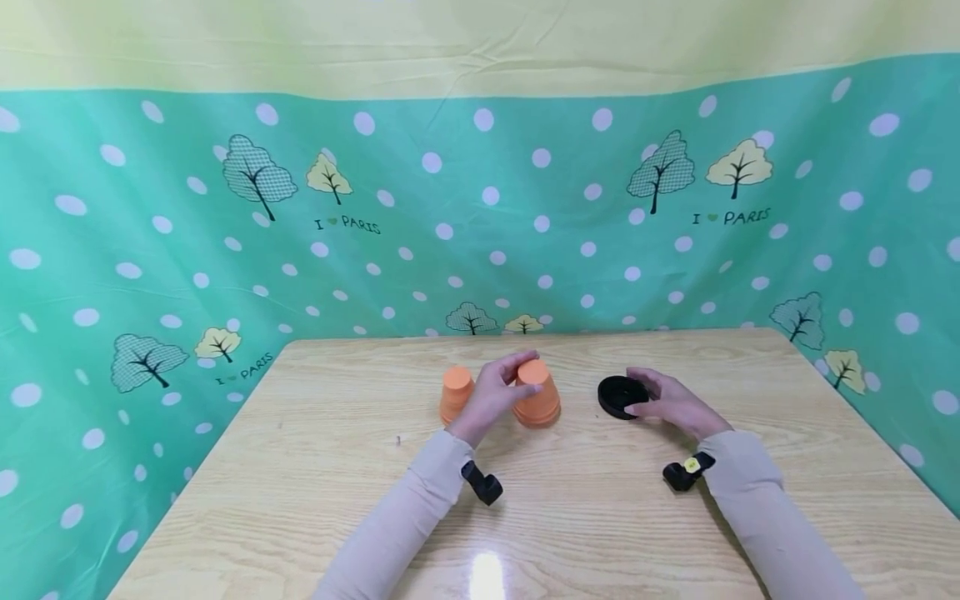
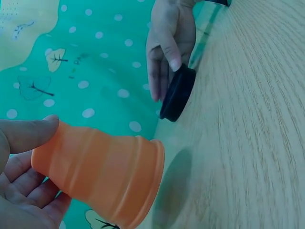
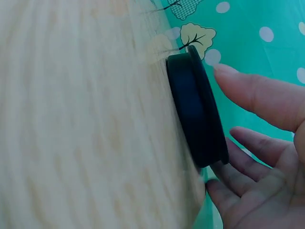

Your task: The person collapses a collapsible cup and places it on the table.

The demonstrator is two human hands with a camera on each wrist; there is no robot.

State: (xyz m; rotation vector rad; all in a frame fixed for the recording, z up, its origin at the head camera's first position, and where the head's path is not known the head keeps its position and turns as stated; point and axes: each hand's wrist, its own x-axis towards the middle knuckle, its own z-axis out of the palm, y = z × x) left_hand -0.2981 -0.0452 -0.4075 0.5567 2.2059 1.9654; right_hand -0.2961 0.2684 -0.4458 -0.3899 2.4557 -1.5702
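My left hand [image 1: 497, 393] grips the narrow top of an orange stack of nested cups [image 1: 537, 404], turned upside down. Its thumb lies on one side and the fingers on the other in the left wrist view, where the ridged cups [image 2: 107, 167] cast a shadow on the table. Just left of that hand stands a smaller orange stack of cups [image 1: 456, 392], partly hidden by the wrist. My right hand [image 1: 671, 404] is beside a black, round, shallow lid-like piece [image 3: 193, 109] lying on the table. In the right wrist view the thumb is apart from its rim and the fingers lie near the lower edge.
A light wood-grain table [image 1: 585, 517] carries all of these things. Behind it and at both sides hangs a green dotted cloth [image 1: 420, 208] with printed trees. Small black cameras [image 1: 482, 483] are strapped to both wrists.
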